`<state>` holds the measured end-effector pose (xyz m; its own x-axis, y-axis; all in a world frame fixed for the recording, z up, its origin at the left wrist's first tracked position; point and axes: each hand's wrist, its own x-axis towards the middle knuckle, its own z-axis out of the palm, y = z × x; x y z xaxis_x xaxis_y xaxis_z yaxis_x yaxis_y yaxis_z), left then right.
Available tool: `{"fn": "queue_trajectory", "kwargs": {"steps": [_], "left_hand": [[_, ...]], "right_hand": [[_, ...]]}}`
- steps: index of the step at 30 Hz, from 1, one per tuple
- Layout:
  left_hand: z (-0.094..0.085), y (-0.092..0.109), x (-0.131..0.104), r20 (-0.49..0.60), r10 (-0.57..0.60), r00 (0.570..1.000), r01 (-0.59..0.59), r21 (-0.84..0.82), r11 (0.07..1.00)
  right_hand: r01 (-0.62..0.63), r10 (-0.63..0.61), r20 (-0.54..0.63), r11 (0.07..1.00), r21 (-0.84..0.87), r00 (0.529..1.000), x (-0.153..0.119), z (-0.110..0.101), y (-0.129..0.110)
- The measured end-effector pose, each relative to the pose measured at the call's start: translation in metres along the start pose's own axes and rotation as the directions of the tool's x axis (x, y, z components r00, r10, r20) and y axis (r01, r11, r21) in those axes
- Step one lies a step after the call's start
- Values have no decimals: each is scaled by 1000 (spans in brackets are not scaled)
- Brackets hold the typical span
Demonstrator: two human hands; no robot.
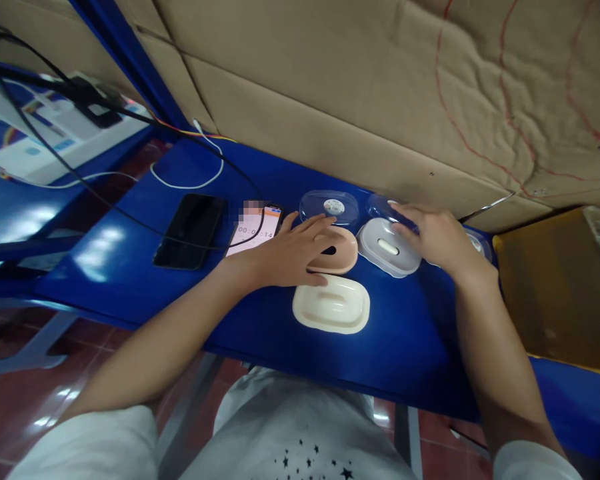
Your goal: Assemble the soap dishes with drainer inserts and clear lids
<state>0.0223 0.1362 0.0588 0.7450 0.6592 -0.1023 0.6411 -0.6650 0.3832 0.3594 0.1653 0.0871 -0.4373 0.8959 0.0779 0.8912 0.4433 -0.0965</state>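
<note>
My left hand [297, 250], fingers spread, lies over the left part of a peach oval plastic piece [347, 250] that has a dark hole in its middle. Its thumb reaches the rim of a cream oval plastic dish [333, 313] in front. Behind the peach piece is a clear plastic lid [320, 203] with a round white sticker. To the right, my right hand [430, 237] has its fingers stretched over a grey-lilac oval plastic piece [380, 260] with a white oval centre. Its fingertips are at a second clear lid [377, 202]. Whether they grip that lid is unclear.
Left on the blue table [260, 327] lie a phone showing a timer [245, 237] and a dark phone [190, 230], crossed by a black cable [130, 220]. A cardboard box [555, 287] stands at right, before a cardboard wall [320, 87]. Another clear lid [481, 245] sits beside my right wrist.
</note>
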Motion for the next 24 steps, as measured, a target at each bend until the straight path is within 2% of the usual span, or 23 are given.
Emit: {"fn": "queue_trajectory", "kwargs": {"steps": [4,7,13,16,21,24], "left_hand": [[0,-1,0,7,3,1000,-3,-4,1000],[0,-1,0,-10,10,1000,-10,-7,1000],[0,-1,0,-6,10,1000,-10,19,1000],[-1,0,0,-2,8,1000,-8,24,1000],[-2,1,0,-6,5,1000,-5,30,1000],[-2,4,-1,-20,-2,1000,3,46,999]], "right_hand": [[86,-92,60,991,104,994,-6,-9,3],[78,-83,53,992,101,995,-4,-7,1],[18,-18,20,1000,19,1000,7,9,1],[36,-36,24,999,26,999,6,8,1],[99,-98,-18,992,78,995,-22,-10,-19],[109,-109,-11,993,41,994,-50,-5,-39]]}}
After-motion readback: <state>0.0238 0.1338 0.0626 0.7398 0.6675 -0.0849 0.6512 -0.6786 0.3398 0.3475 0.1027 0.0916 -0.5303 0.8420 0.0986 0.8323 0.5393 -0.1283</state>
